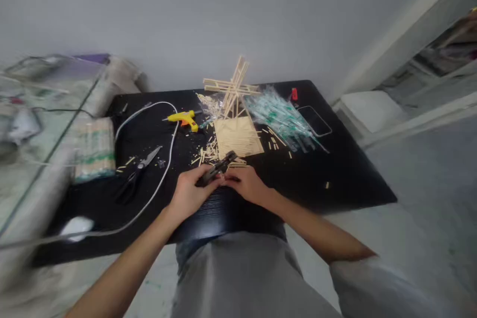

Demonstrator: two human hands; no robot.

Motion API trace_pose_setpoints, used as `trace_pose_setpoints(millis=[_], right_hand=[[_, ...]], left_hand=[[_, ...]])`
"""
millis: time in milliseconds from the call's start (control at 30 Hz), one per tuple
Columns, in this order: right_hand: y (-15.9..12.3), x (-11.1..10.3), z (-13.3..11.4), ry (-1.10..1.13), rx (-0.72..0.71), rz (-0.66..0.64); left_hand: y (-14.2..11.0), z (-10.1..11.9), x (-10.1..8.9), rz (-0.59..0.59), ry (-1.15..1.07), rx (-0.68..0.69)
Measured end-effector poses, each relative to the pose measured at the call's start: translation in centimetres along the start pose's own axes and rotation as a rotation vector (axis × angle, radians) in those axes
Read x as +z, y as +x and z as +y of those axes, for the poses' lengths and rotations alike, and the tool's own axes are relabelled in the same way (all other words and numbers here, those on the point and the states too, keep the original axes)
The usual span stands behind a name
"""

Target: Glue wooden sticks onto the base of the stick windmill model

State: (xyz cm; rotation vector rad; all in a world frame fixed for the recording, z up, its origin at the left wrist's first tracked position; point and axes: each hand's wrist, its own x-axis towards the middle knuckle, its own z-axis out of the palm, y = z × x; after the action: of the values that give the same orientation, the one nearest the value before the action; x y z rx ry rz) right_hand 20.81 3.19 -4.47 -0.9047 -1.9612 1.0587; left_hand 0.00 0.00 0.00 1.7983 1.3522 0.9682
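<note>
My left hand (189, 193) is closed around a dark metal hand tool (220, 165), whose far end points up and to the right; blur hides its exact kind. Close against it, the fingers of my right hand (248, 185) are bent together at the tool's near side. Whatever they pinch is too small and blurred to name. Just beyond both hands lies a flat panel of pale wooden sticks (238, 136). Short cut stick pieces (210, 151) are scattered at its left. A windmill-like frame of sticks (234, 87) rises behind the panel.
A yellow glue gun (185, 119) and scissors (143, 166) lie left, near a white cable (164, 179). Plastic-wrapped sticks (95, 149) sit at the left edge. Green-and-clear plastic packets (281, 117), a phone-like dark rectangle (315, 121) and a red object (294, 94) are at right.
</note>
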Motion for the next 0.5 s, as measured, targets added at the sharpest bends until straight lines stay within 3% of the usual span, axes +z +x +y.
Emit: trace_pose_setpoints(millis=[367, 500], right_hand=[[-0.12, -0.18, -0.27, -0.037, -0.004, -0.016], [-0.12, -0.15, -0.24, -0.048, 0.005, -0.013]], left_hand=[[0.13, -0.11, 0.0, 0.003, 0.056, 0.008], [0.03, 0.44, -0.87, -0.03, 0.119, 0.014]])
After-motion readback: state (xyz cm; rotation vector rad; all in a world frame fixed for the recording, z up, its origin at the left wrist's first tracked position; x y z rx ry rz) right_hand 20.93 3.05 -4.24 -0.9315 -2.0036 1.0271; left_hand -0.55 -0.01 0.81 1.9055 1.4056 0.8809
